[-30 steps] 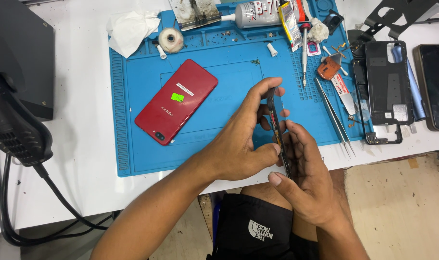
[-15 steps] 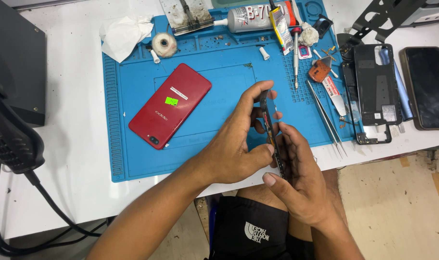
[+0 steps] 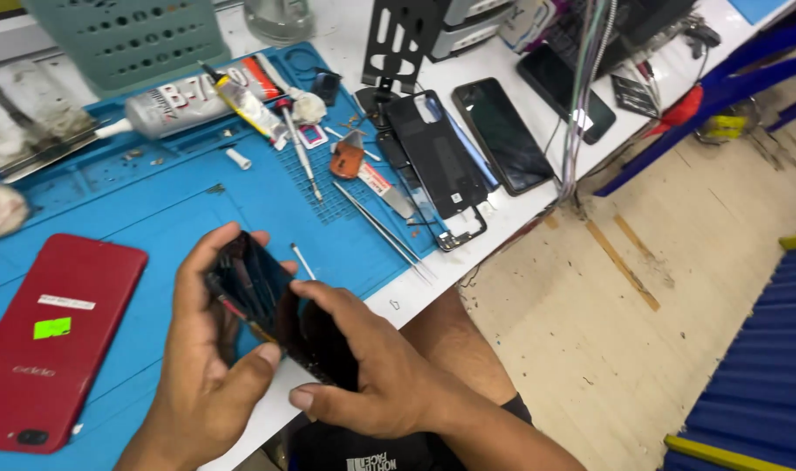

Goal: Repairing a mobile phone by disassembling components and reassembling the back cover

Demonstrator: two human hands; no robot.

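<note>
1. Since the earlier frame the view has been swung to the right: the blue mat (image 3: pixel 197 209) is now seen at the left and the floor (image 3: pixel 677 288) has come into sight at 3 o'clock. The dark phone (image 3: pixel 276 318), earlier held edge-on, is now seen turned with its glossy face upward.
2. The dark phone is held by both hands at about 7 o'clock of the picture, over the near edge of the white table (image 3: pixel 433 279).
3. The left hand (image 3: pixel 210 366) is closed around the phone's upper-left end, with the fingers curled over the far edge and the thumb pressed against the near edge.
4. The right hand (image 3: pixel 380 375) is closed on the lower-right end, with the fingers laid flat across the face and the thumb tucked beneath.
5. A red phone back (image 3: pixel 49 340) is laid on the mat at 9 o'clock of the hands, near but apart.
6. Tweezers (image 3: pixel 385 231) are laid at 1 o'clock of the hands, a screwdriver (image 3: pixel 297 148) at 12 o'clock.
7. A glue tube (image 3: pixel 184 105) is seen beyond at 11 o'clock.
8. A black phone frame (image 3: pixel 437 166) and a dark screen panel (image 3: pixel 502 135) lie side by side at 1 o'clock, off the mat.
</note>
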